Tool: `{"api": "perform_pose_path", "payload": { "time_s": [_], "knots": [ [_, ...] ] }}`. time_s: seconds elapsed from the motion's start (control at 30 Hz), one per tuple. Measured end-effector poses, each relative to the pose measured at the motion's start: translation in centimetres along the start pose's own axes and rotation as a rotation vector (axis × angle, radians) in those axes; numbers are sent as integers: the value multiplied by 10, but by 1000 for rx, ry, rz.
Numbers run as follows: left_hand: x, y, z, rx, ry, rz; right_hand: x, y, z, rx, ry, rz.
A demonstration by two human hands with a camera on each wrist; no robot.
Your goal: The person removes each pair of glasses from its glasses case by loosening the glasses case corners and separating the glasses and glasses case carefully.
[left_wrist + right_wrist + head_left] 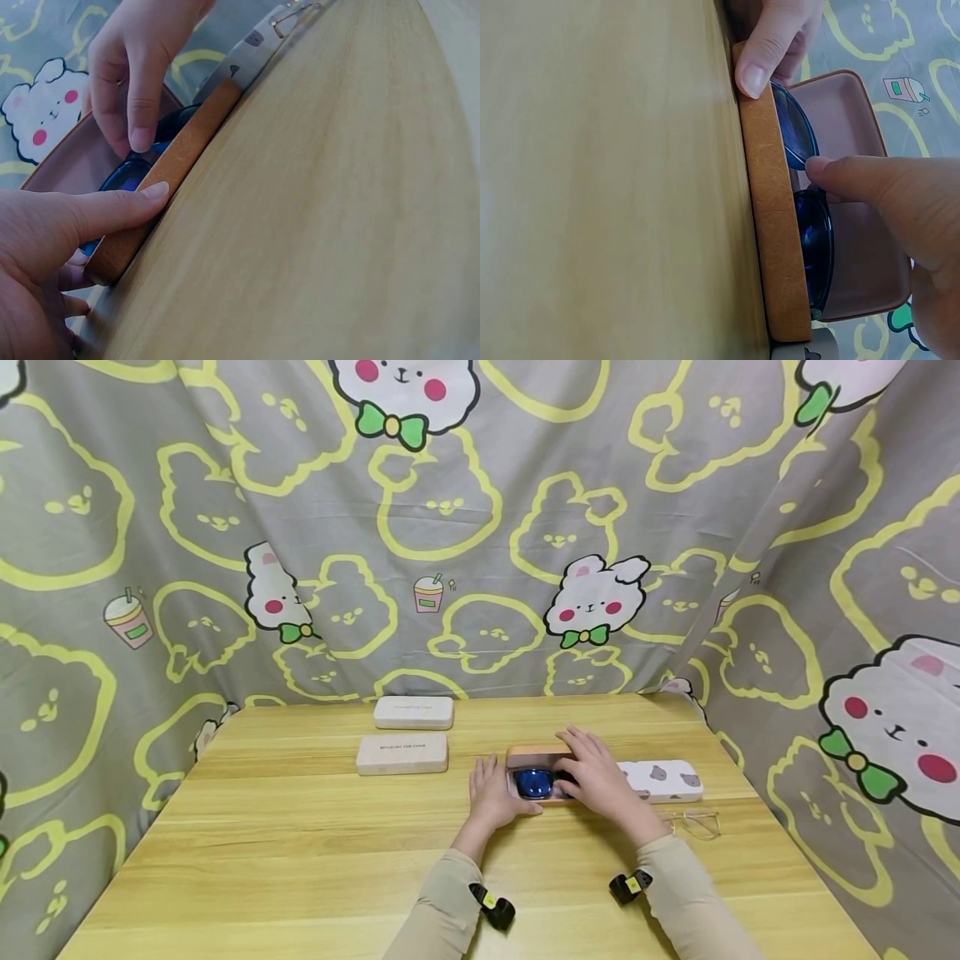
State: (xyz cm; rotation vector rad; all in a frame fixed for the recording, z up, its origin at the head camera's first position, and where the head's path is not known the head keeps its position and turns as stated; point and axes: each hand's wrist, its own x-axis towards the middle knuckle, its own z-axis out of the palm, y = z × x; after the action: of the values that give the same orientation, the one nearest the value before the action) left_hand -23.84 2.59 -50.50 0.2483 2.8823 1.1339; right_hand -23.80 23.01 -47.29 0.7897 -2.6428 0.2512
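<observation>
Dark sunglasses with blue lenses (535, 783) lie in an open brown glasses case (772, 210) with a pinkish lining; its lid stands raised at the back. My left hand (491, 795) grips the case's left end, thumb on the front wall in the left wrist view. With thumb and fingers, my right hand (598, 777) pinches the sunglasses at the bridge between the lenses; in the right wrist view the thumb covers that spot. The right hand's other fingers are near the raised lid, partly hidden.
Right of the brown case lies a white case with bear prints (663, 781), partly behind my right hand. Thin-framed eyeglasses (699, 825) rest in front of it. Two closed pale cases, a nearer one (402, 754) and a farther one (413, 712), lie to the left. A patterned curtain (480, 527) surrounds the wooden table (300, 860).
</observation>
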Motion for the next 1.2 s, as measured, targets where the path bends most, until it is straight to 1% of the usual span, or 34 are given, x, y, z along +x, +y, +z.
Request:
{"api": "perform_pose_path", "payload": {
  "time_s": [0.3, 0.5, 1.0, 1.2],
  "knots": [
    [0, 0, 0, -2, -3, -2, 0, -1, 2, -6, 6, 17],
    [0, 0, 0, 11, 2, -1, -1, -2, 2, -7, 11, 14],
    [1, -1, 1, -1, 2, -7, 0, -3, 1, 11, 23, 13],
    [2, -1, 1, 9, 2, -4, -1, -2, 2, 0, 26, 9]
  ]
}}
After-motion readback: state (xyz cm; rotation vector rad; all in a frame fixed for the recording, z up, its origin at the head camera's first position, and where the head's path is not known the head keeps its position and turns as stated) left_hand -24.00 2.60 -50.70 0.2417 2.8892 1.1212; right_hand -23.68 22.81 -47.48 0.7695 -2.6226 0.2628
